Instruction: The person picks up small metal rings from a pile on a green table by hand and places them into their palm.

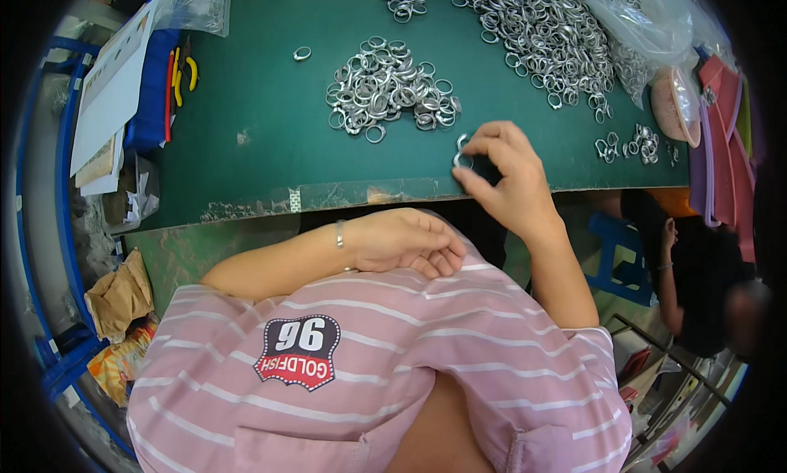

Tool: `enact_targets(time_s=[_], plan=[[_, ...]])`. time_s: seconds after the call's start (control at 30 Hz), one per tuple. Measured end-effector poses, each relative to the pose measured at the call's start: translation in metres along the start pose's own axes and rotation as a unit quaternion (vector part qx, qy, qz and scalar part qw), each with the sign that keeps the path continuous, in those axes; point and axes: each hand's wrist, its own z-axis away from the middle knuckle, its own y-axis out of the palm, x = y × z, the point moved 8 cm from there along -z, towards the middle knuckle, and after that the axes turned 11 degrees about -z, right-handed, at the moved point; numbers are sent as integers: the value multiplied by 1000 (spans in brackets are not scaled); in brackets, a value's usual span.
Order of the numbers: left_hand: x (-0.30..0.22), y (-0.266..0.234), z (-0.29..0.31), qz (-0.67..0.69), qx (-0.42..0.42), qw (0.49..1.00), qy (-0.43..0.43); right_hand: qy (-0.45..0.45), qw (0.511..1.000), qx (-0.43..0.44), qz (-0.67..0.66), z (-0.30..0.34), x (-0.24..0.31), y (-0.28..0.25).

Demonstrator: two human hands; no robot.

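Note:
My right hand (502,176) is over the near edge of the green table (262,104), its fingertips pinching a small silver metal ring (461,155). My left hand (403,242) rests against my striped pink shirt below the table edge, fingers curled and holding nothing that shows; a thin bracelet circles its wrist. A heap of silver rings (389,88) lies on the table just beyond my right hand. One loose ring (302,53) lies apart to the left of that heap.
A bigger spread of rings (541,30) and a clear plastic bag (648,22) sit at the far right. Small ring clusters (631,143) lie near pink trays (721,137). Pliers (182,73) and papers (111,88) lie at the left. Another person (697,284) sits at lower right.

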Motion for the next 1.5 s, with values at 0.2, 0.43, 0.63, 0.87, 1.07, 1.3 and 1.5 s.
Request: enact_targets(time_s=[0.2,0.43,0.63,0.87,1.07,1.3,1.5], plan=[[9,-17,-20,375,-3,924,67,-79,990,76,-89,4,28,19],[24,-23,-17,397,-6,918,16,-48,994,-84,41,-26,-8,10],[24,-23,-21,379,10,925,28,28,994,-100,-43,-7,-16,-7],[23,-26,-21,371,8,928,32,153,972,-102,-145,4,-34,-21],[17,-22,-19,344,-14,939,29,153,969,25,-191,6,-12,2],[16,-20,-21,399,84,911,57,-14,997,-42,60,-16,6,8],[17,-24,-22,386,91,915,78,-54,981,170,-81,-6,27,32]])
